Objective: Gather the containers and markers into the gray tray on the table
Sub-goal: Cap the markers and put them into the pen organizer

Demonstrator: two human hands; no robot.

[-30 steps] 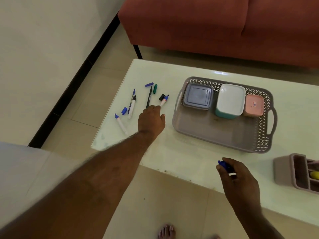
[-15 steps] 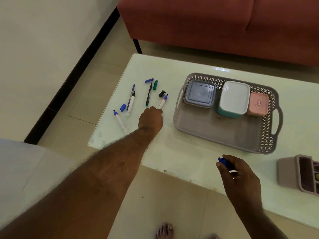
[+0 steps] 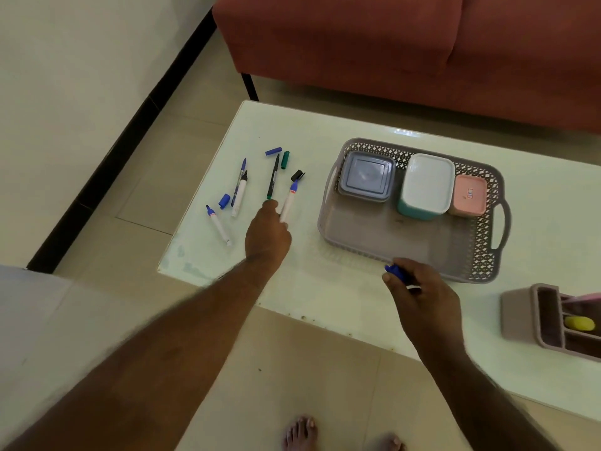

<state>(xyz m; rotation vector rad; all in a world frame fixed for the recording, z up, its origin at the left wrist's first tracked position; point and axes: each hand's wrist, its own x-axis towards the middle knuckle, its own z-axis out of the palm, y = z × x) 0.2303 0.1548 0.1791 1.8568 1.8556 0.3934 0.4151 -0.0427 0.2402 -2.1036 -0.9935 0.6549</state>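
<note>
Since a second ago our left hand (image 3: 268,234) has crept forward from just short of the pens to the near end of the white marker with the blue tip (image 3: 288,200), and our right hand (image 3: 422,299) has come up to the near rim of the gray tray (image 3: 354,245).

Going left to right on the table (image 3: 325,288): a small white marker (image 3: 218,224) lies on its own near the edge, then a loose blue cap (image 3: 224,201), then a blue pen and a white marker side by side (image 3: 240,189), then a dark pen (image 3: 272,181) with a blue cap (image 3: 273,151) and a green cap (image 3: 285,159) at its far end, and a black cap (image 3: 297,175) by the blue tip. Our left fingers are at the marker's end, but we can't tell if they've closed on it yet.

In the tray, the gray box (image 3: 367,176), the white-lidded teal box (image 3: 426,186) and the pink box (image 3: 468,195) sit along the far wall. Our right hand is curled around a blue marker (image 3: 395,272).

Tip for this step, we'd say: pinch the marker at mid-barrel, not the tail, so it doesn't roll into the dark pen. And drop the blue one in the free near half.
</note>
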